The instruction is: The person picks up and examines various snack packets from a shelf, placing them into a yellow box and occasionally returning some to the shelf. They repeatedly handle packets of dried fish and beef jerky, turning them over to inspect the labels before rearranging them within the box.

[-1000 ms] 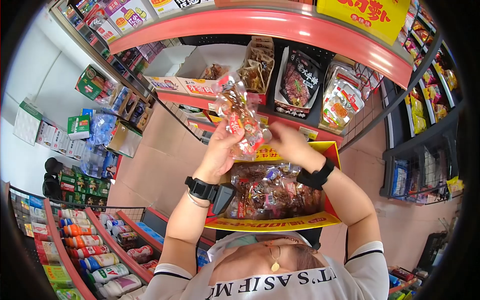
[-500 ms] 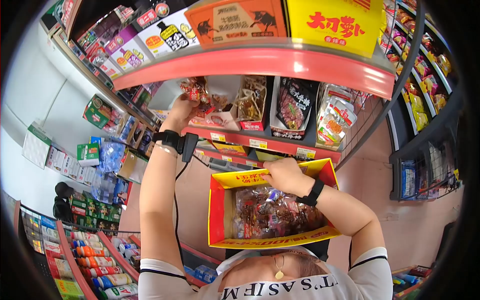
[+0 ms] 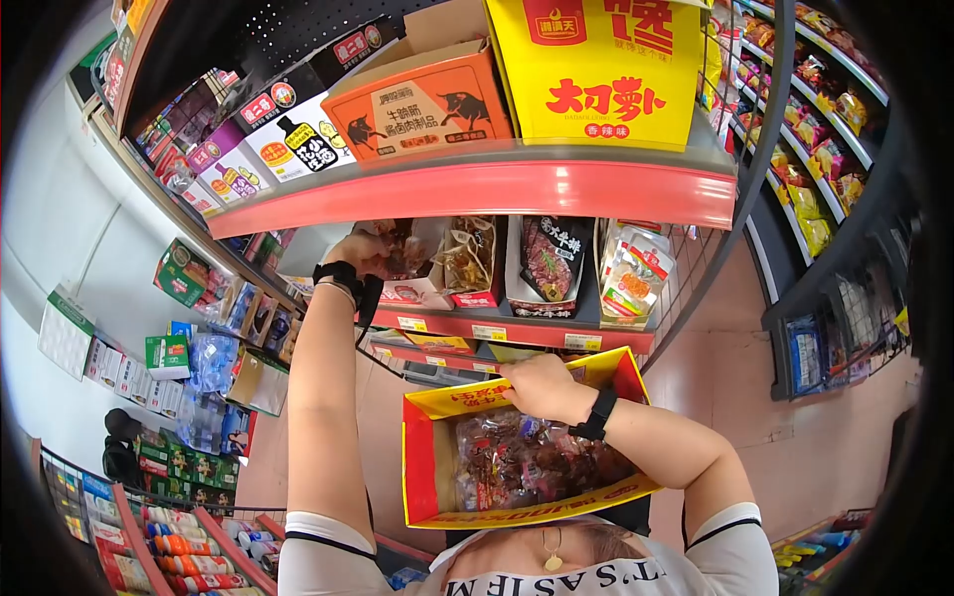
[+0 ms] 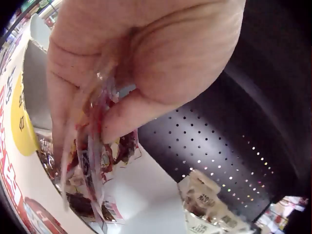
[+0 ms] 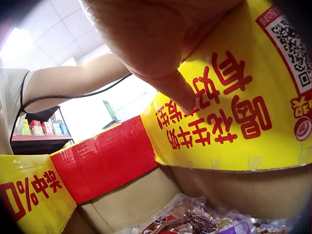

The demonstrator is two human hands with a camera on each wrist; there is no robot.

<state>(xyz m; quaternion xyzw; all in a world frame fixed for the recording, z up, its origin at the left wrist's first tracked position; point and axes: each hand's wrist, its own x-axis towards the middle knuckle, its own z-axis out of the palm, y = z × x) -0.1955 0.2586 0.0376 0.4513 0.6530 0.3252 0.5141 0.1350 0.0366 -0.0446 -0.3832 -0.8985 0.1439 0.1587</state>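
On the lower shelf, my left hand (image 3: 368, 256) is inside a white snack display box (image 3: 415, 292). In the left wrist view, its thumb and fingers pinch clear plastic snack packets (image 4: 90, 165) with dark brown pieces and red print, hanging down over the box's white inside. My right hand (image 3: 549, 387) grips the far rim of a yellow and red carton (image 3: 421, 475) at my waist. The right wrist view shows the thumb (image 5: 178, 92) over the printed yellow flap, the other fingers mostly hidden. Several similar packets (image 3: 532, 452) fill the carton's bottom.
A red-edged upper shelf (image 3: 477, 194) overhangs my left hand, carrying an orange box (image 3: 427, 104) and a yellow box (image 3: 596, 84). Right of the display box stand brown packets (image 3: 467, 256), a black-packet box (image 3: 550, 258) and white packets (image 3: 636, 273). Wire mesh (image 3: 686, 278) bounds the shelf's right end.
My left hand carried snack packets from above the carton up and left into the display box. My right hand left the packets and took hold of the carton's far rim. The view tilted upward.
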